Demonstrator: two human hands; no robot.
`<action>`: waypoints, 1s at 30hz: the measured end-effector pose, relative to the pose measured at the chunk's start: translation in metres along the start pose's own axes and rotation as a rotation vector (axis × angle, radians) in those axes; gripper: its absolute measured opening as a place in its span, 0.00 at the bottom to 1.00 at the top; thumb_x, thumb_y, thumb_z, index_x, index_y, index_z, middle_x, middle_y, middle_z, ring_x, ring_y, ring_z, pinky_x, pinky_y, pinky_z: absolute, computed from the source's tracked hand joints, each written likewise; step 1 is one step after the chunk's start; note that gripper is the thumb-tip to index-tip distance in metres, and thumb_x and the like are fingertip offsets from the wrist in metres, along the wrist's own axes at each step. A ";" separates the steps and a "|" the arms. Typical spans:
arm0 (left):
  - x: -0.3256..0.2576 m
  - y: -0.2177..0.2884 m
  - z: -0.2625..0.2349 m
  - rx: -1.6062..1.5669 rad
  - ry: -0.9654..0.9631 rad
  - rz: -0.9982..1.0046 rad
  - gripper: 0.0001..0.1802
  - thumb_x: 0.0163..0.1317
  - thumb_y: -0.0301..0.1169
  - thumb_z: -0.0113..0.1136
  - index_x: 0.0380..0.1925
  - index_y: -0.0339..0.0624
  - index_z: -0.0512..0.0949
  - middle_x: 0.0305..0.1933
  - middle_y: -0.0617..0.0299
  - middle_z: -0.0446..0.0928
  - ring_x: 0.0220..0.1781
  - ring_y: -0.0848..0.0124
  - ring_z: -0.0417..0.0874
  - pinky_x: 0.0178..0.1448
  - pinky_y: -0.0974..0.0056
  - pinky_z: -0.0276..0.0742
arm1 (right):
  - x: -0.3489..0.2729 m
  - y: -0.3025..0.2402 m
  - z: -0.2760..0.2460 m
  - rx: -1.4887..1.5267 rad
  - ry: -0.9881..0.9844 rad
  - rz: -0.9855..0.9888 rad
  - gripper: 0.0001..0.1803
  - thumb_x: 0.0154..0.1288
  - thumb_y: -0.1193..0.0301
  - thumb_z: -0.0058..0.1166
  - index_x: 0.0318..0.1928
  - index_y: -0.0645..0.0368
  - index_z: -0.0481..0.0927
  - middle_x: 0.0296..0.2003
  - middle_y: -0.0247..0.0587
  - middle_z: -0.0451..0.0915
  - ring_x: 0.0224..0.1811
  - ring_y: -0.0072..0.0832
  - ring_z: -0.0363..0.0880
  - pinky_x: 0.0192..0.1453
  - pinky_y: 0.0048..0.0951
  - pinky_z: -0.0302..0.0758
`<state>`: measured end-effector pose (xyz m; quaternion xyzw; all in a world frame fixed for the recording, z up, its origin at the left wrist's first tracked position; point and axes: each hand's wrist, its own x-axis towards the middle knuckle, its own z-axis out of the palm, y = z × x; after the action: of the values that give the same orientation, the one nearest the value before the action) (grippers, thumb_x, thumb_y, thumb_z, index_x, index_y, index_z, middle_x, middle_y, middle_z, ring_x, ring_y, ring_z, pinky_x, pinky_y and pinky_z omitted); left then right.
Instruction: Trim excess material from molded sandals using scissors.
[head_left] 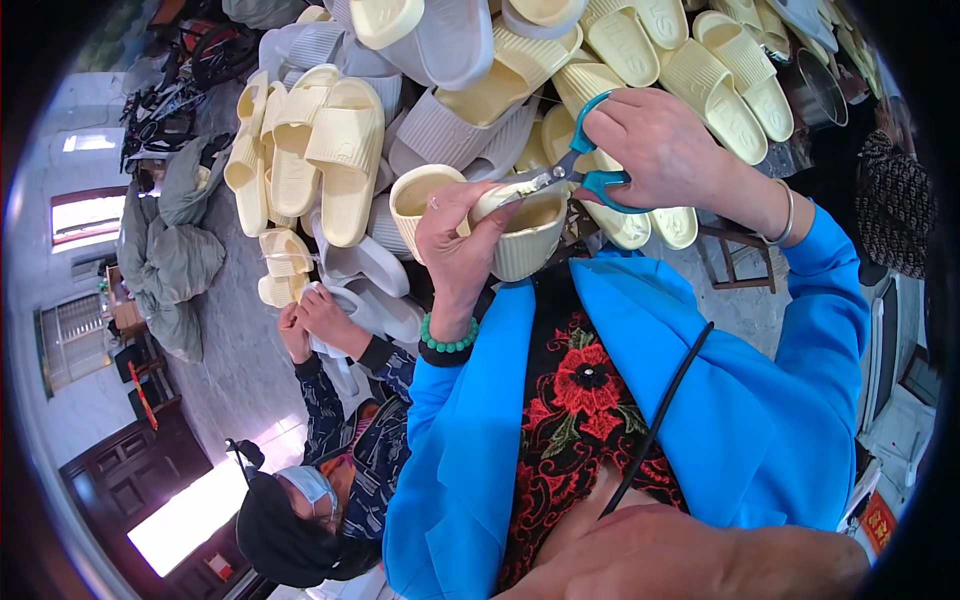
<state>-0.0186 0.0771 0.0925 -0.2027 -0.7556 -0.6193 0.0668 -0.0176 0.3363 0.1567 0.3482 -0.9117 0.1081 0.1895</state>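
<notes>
My left hand (458,238), with a ring and green beads at the wrist, pinches a cream slipper (530,245) between thumb and fingers. The slipper's ribbed strap faces me. My right hand (665,140) grips scissors (590,180) by their teal handles. The blades point left and meet the slipper's pale edge close to my left fingertips; whether they touch it or cut into it I cannot tell. Just left of my left hand lies another cream slipper (415,195), partly covered by that hand.
Cream and grey slippers (345,150) heap up in front of me. At left, a masked co-worker's hands (320,320) hold a light grey slipper. Grey sacks (180,270) stand on the floor farther left. A small wooden stool (740,262) and a metal pot (815,90) are at right.
</notes>
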 end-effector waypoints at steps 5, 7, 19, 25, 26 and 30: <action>0.000 0.001 -0.002 0.000 0.014 -0.015 0.14 0.48 0.21 0.71 0.38 0.38 0.85 0.37 0.60 0.83 0.40 0.69 0.80 0.48 0.65 0.73 | 0.001 0.001 -0.001 -0.025 0.038 -0.012 0.25 0.44 0.57 0.70 0.32 0.57 0.68 0.24 0.38 0.71 0.29 0.36 0.76 0.32 0.37 0.73; 0.002 0.003 0.000 0.000 0.009 -0.024 0.14 0.48 0.21 0.71 0.38 0.38 0.85 0.37 0.59 0.83 0.40 0.68 0.80 0.48 0.65 0.73 | -0.004 0.005 0.000 -0.060 0.016 -0.014 0.25 0.43 0.58 0.70 0.32 0.56 0.69 0.23 0.38 0.71 0.29 0.36 0.76 0.31 0.37 0.73; 0.007 0.000 -0.004 0.124 -0.015 0.112 0.12 0.49 0.19 0.70 0.37 0.36 0.84 0.36 0.60 0.83 0.38 0.74 0.81 0.45 0.69 0.75 | -0.001 0.002 -0.006 -0.065 -0.024 0.010 0.25 0.44 0.57 0.69 0.33 0.57 0.69 0.25 0.38 0.72 0.32 0.35 0.76 0.35 0.36 0.74; 0.007 0.004 -0.003 0.123 -0.052 0.063 0.13 0.47 0.21 0.71 0.36 0.40 0.85 0.36 0.60 0.83 0.41 0.67 0.78 0.49 0.64 0.72 | 0.004 -0.001 -0.005 -0.047 -0.001 0.012 0.24 0.45 0.57 0.69 0.32 0.57 0.69 0.25 0.38 0.72 0.32 0.36 0.76 0.35 0.36 0.74; 0.007 0.004 -0.003 0.121 -0.054 0.066 0.13 0.47 0.22 0.71 0.36 0.40 0.85 0.36 0.60 0.83 0.41 0.67 0.78 0.49 0.64 0.72 | 0.005 -0.001 -0.006 -0.051 -0.010 0.014 0.24 0.45 0.57 0.69 0.32 0.57 0.69 0.25 0.38 0.72 0.32 0.36 0.76 0.35 0.36 0.74; 0.007 0.005 -0.002 0.125 -0.061 0.061 0.13 0.47 0.23 0.71 0.36 0.40 0.85 0.35 0.60 0.82 0.41 0.67 0.78 0.49 0.63 0.72 | 0.005 -0.001 -0.007 -0.062 -0.044 0.015 0.24 0.46 0.58 0.69 0.32 0.57 0.69 0.26 0.39 0.72 0.33 0.36 0.76 0.36 0.36 0.74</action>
<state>-0.0235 0.0772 0.1000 -0.2398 -0.7879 -0.5622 0.0752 -0.0182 0.3346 0.1646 0.3376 -0.9211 0.0734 0.1793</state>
